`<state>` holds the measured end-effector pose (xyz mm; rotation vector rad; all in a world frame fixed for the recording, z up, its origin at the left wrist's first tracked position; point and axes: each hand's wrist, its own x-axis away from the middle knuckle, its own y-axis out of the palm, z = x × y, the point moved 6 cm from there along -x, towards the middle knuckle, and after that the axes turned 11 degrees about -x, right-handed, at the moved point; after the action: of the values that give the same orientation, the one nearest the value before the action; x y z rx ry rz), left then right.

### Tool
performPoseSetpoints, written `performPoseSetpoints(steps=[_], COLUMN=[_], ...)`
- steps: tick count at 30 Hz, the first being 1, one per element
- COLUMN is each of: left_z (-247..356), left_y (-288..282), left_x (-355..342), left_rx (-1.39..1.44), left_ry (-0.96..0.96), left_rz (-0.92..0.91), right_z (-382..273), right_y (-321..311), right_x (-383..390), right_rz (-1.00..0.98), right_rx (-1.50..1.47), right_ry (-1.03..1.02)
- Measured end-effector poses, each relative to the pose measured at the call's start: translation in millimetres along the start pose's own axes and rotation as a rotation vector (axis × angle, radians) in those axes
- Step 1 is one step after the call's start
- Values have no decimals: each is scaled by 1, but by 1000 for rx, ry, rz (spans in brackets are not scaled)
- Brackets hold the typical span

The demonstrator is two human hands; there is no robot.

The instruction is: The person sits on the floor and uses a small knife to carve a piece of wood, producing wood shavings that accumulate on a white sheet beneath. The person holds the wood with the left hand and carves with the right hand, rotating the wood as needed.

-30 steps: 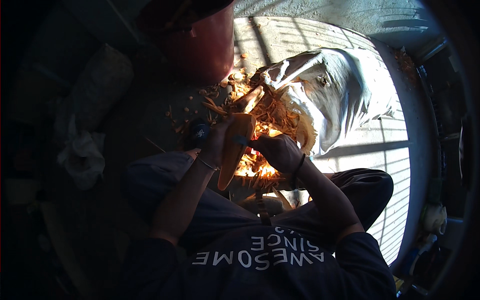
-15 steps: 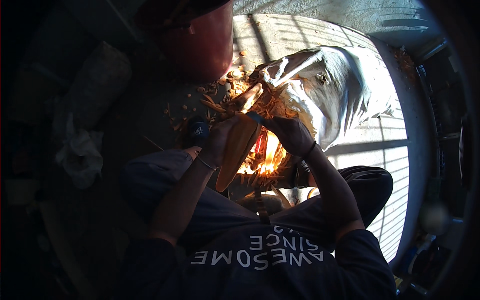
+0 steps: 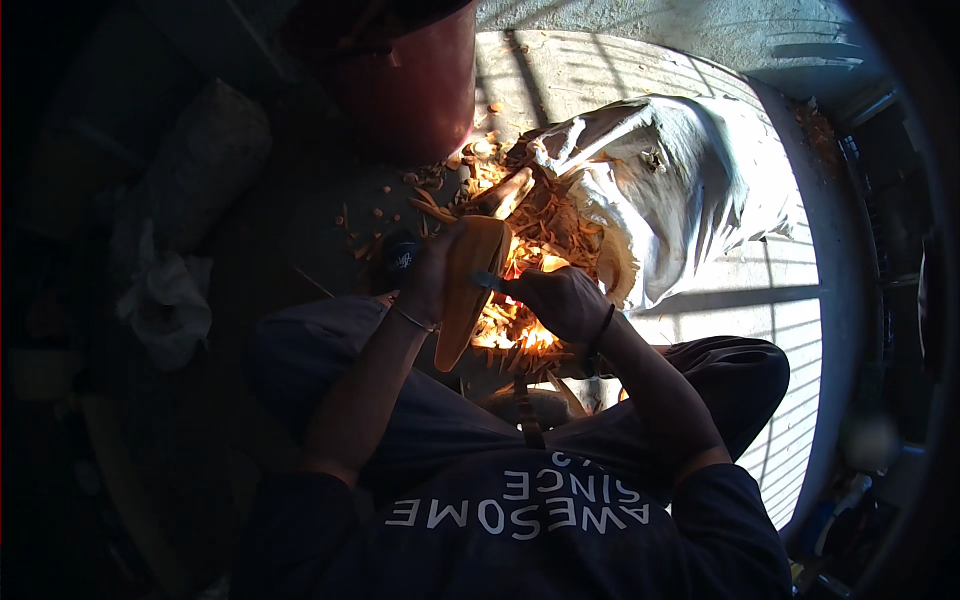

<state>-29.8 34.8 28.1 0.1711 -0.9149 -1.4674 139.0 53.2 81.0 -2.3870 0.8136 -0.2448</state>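
A crumpled cloth (image 3: 165,305) lies in shadow far left, with a dark red pot (image 3: 415,85) above. The left hand (image 3: 430,280) grips a long tan wood piece (image 3: 468,290) held upright over the lap, and the right hand (image 3: 560,300) is closed on a small blade (image 3: 487,282) touching it. Orange shavings (image 3: 520,225) lie beyond, beside a white sack (image 3: 680,190) at right.

Dark red tub (image 3: 415,90), white sack (image 3: 690,190), orange peelings (image 3: 540,225) on the concrete floor (image 3: 600,80), crumpled white cloth (image 3: 165,305)
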Motion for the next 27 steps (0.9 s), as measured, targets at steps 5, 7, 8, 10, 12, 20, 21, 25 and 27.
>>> performPoseSetpoints(steps=[5, 7, 8, 10, 12, 20, 21, 25, 27], left_z=[-6, -15, -19, -27, -28, -15, -16, -24, -24], left_y=[0, -3, -6, -13, -11, 2, 0, -6, -5], left_x=[-4, -6, -7, -14, -16, -7, -8, -13, -11], left_rx=[5, 16, 26, 57, 87, 66, 66, 50, 67], left_ry=[-16, -67, -112, -108, -109, -73, -71, -91, -109], left_rz=[-111, -103, -87, -59, -33, -146, -146, -80, -34], right_z=[7, 20, 17, 20, 24, 10, 8, 21, 19], right_y=[-28, -37, -38, -36, -35, -19, -18, -33, -28], right_x=[-5, -7, -9, -7, -6, -3, -3, -5, -3], right_rz=[246, 265, 275, 249, 226, 80, 76, 194, 199], right_rx=[20, 110, 126, 101, 76, -18, 5, -6, -16], right_ry=[-111, -121, -189, -123, -51, -2, 27, -25, -59])
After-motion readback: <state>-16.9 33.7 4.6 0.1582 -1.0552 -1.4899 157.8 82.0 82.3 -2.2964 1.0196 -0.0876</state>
